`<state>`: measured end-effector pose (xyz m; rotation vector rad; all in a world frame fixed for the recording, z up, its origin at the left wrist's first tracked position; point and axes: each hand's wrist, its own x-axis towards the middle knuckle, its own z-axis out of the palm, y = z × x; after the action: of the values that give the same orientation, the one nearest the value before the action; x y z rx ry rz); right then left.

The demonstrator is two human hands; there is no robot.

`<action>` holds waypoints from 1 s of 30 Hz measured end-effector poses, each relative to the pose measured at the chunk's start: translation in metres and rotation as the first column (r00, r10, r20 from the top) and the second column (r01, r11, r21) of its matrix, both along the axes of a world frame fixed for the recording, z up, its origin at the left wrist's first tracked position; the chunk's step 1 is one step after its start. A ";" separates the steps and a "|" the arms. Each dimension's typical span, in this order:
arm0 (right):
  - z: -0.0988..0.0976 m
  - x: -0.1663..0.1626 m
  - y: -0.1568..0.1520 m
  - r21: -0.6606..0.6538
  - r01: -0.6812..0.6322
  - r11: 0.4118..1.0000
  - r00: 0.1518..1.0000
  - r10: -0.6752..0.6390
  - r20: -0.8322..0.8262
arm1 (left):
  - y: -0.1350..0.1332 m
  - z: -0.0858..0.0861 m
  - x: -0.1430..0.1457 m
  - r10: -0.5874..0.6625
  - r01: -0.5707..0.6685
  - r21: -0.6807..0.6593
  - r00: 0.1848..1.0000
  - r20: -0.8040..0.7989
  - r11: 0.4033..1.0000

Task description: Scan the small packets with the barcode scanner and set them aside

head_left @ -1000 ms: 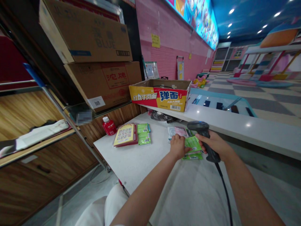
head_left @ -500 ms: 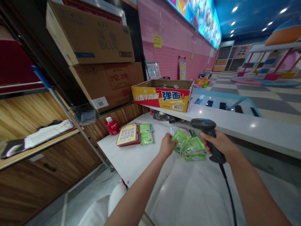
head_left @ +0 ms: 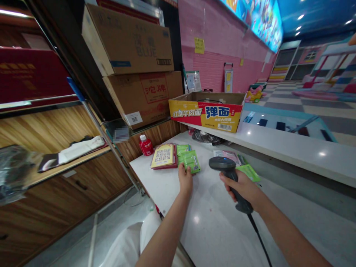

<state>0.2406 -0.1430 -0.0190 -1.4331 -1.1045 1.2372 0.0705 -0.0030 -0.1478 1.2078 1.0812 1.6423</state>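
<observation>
My left hand (head_left: 185,181) pinches the lower edge of a green packet (head_left: 192,160) above the white table (head_left: 205,230). Just behind it lies another green packet (head_left: 183,149), beside a red-edged booklet or card stack (head_left: 164,155) with a yellow printed top. My right hand (head_left: 247,189) is closed around the handle of a black barcode scanner (head_left: 222,163), whose cable hangs down toward the bottom edge. Past the scanner rest a green packet (head_left: 250,172) and a pinkish packet (head_left: 226,155), both partly covered by the scanner and hand.
A red bottle with a white cap (head_left: 146,145) stands at the table's back left. An open yellow-and-red carton (head_left: 205,115) sits on the raised white ledge (head_left: 286,150). Two stacked cardboard boxes (head_left: 141,48) rise behind. Wooden shelving (head_left: 52,211) lines the left.
My left hand has moved left from the packet pile with a green packet, reaching the packets beside the booklet. The scanner in my right hand has shifted left. The view has turned left.
</observation>
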 end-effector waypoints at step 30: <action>-0.008 -0.008 -0.002 -0.054 -0.020 0.998 1.000 0.020 0.007 | -0.010 0.006 -0.001 0.055 -0.075 -0.146 0.988 -0.141 0.986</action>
<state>0.2331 -0.1445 -0.0271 -1.4719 -1.1004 1.2855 0.0697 -0.0135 -0.1414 1.2100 1.3192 1.5133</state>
